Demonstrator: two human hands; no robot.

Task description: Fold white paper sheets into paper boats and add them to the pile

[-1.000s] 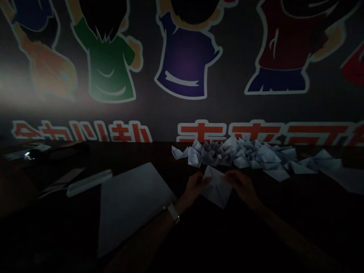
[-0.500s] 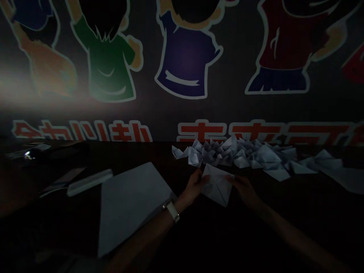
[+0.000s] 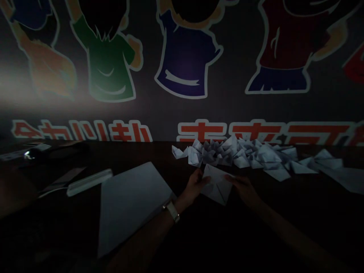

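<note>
The scene is very dim. A folded white paper piece [image 3: 216, 183], diamond-shaped, lies on the dark table between my hands. My left hand [image 3: 195, 185], with a watch on its wrist, pinches the paper's left edge. On the other side my right hand [image 3: 241, 188] grips the right edge with closed fingers. Just beyond the paper sits a pile of several folded white paper boats [image 3: 241, 154].
A stack of flat white sheets [image 3: 132, 203] lies to the left of my left arm. Further left are a long pale bar [image 3: 89, 182] and small dark items with a glint of light [image 3: 28, 154]. A wall mural with cartoon figures rises behind the table.
Both hands and the folded paper have shifted slightly away from me, toward the pile. The paper looks a bit flatter and more closed than a second ago.
</note>
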